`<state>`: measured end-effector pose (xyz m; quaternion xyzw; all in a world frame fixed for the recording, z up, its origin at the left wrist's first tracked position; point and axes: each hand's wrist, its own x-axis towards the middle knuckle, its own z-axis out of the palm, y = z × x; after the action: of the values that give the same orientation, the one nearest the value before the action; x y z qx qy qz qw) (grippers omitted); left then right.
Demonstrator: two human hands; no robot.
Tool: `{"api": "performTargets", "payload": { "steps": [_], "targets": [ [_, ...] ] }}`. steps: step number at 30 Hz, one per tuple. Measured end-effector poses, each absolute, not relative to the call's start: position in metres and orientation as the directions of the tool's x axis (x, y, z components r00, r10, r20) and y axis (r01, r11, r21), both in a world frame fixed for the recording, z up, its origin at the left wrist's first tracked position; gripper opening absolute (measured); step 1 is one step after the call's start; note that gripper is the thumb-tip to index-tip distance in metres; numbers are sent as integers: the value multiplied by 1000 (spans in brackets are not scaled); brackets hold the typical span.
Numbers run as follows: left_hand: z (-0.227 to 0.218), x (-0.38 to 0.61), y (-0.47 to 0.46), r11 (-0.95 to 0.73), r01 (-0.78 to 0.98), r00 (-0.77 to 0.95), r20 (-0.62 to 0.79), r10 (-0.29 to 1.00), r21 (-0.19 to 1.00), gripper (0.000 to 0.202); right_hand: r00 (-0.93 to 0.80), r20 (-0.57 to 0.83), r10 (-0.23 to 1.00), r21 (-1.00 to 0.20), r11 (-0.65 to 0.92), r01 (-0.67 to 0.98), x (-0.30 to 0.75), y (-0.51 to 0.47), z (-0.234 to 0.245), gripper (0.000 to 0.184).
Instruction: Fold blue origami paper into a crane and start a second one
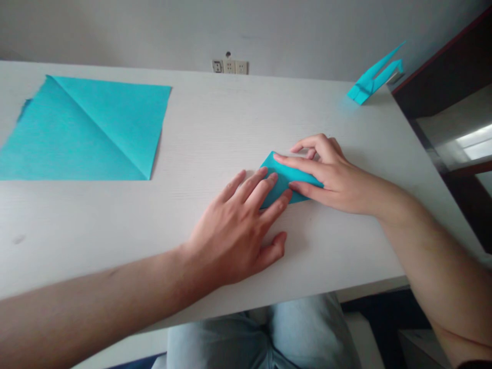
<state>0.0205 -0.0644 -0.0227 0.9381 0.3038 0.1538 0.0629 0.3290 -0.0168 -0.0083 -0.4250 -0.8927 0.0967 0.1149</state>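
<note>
A small piece of folded turquoise paper [282,177] lies on the white table [192,128], partly covered by both hands. My left hand [240,225] rests with spread fingers on the paper's left and near edge. From the right, my right hand [326,174] reaches over it, index finger on the far corner and thumb on the near side, fingers apart. The paper's right end is hidden under the right hand.
A large creased turquoise sheet [96,128] lies at the table's left. A folded turquoise paper figure [369,82] stands at the back right corner. Wall sockets [229,66] sit behind the back edge. My legs [265,333] are below the front edge.
</note>
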Motion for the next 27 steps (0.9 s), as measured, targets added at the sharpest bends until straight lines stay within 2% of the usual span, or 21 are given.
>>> {"api": "performTargets", "payload": {
  "steps": [8, 18, 27],
  "targets": [
    [-25, 20, -65, -811, 547, 765, 270, 584, 205, 66, -612, 142, 778, -284, 624, 728, 327, -16, -5, 66],
    [-23, 21, -64, -812, 542, 769, 261, 584, 217, 67, -613, 128, 780, -303, 619, 724, 324, -17, -4, 56],
    [-24, 22, -64, -812, 549, 764, 272, 584, 201, 68, -602, 183, 777, -196, 629, 752, 315, -17, -10, 59]
  ]
}}
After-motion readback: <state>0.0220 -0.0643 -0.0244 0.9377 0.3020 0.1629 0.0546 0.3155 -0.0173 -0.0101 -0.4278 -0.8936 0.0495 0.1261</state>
